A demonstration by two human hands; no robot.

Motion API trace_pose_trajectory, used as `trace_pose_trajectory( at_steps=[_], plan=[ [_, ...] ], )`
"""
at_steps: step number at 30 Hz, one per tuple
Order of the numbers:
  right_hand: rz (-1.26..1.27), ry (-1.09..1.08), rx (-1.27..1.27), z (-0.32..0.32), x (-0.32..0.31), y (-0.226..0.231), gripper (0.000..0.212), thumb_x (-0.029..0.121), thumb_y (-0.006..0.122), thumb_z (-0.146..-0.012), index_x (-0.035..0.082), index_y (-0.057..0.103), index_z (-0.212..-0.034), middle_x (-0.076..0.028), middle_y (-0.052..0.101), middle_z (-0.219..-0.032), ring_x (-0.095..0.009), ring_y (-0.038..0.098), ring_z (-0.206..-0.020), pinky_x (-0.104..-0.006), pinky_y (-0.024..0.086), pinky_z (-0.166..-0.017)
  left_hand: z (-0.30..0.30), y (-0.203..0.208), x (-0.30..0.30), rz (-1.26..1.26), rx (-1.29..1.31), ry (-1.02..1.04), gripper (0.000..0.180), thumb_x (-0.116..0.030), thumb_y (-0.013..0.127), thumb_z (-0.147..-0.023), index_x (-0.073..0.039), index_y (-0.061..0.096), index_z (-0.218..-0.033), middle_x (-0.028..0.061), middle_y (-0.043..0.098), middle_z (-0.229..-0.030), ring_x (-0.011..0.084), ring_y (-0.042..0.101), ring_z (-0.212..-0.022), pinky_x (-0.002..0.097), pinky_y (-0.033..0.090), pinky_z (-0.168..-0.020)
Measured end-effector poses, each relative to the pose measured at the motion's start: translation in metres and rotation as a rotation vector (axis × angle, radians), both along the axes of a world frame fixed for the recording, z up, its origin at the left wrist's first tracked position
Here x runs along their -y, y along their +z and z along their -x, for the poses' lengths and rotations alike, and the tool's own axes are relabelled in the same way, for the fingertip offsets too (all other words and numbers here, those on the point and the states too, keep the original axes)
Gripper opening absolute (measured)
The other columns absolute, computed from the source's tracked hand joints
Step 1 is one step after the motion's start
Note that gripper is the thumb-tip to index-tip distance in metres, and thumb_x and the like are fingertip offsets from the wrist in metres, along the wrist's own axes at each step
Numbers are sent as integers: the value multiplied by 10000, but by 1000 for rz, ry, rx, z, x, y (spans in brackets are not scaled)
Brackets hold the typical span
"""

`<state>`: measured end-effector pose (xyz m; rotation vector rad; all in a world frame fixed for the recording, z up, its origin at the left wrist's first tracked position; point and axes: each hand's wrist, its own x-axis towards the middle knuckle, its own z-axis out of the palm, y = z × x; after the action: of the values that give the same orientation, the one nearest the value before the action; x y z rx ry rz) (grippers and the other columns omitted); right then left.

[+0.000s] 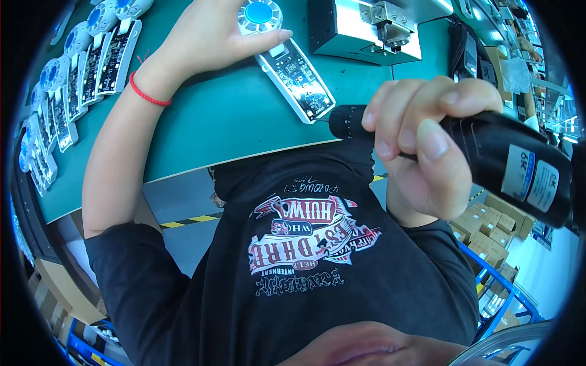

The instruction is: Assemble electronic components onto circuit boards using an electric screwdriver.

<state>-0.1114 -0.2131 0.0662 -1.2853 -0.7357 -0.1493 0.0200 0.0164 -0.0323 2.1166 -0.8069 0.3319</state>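
The white device (298,78) lies on the green tabletop (207,131) in front of the person, slanting so that its narrow end points back toward the body. The step in hand looks to be driving a fastener at this near end: the bit of the black electric screwdriver (482,143) reaches the device's near corner, though whether it is seated in a screw is too small to tell. The next move seems to call for keeping the bit upright to the fastener, pressing lightly and holding the device from twisting; a slip could scrape the exposed board.

The device has a long, pale housing, open on top, with a dark circuit board (302,85) set inside and catching glare near the end. Its far end carries a round white head with a bright blue centre (259,12), partly cut off by the upper edge of the view.

The left grip (213,30) is closed on that head end, thumb laid across just below the round part; its other fingers are mostly hidden. The right grip (424,134) is wrapped around the screwdriver.

Beyond the device stands a silver and black box unit (366,46). To the left, similar devices (116,61) lie in an overlapping row.
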Motion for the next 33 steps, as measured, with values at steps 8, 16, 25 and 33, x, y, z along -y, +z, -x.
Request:
trace_pose_trajectory(
  at_steps=[8,16,25,33],
  plan=[
    [11,-98,-115,0,-11,0,303,6,533,-830,72,491,-1123,-58,547,-695,-168,528,-541,-336,483,-632,4,21,-7,-155,-25,33,501,-319,819,-731,6,638,-1066,149,700,-915,264,660,-700,333,541,-654],
    [-428,26,-25,0,51,37,355,103,530,-873,40,493,-1221,1,498,-694,-109,501,-586,-298,435,-666,6,59,-30,-344,92,92,522,-400,784,-763,-6,648,-1078,158,707,-972,322,678,-776,377,545,-726],
    [-654,-150,-547,5,195,-55,253,94,492,-942,20,499,-1184,-4,440,-706,-89,410,-575,-274,380,-629,-32,114,-109,-512,-94,4,558,-295,771,-801,-40,550,-1246,161,686,-1051,332,662,-831,394,523,-763],
    [-822,-71,-630,-4,202,-64,206,105,471,-976,2,493,-1152,-9,415,-706,-95,410,-587,-279,404,-635,-79,94,-121,-517,12,-158,511,-278,741,-844,-54,556,-1265,114,660,-1174,313,640,-927,382,498,-868]
  ],
)
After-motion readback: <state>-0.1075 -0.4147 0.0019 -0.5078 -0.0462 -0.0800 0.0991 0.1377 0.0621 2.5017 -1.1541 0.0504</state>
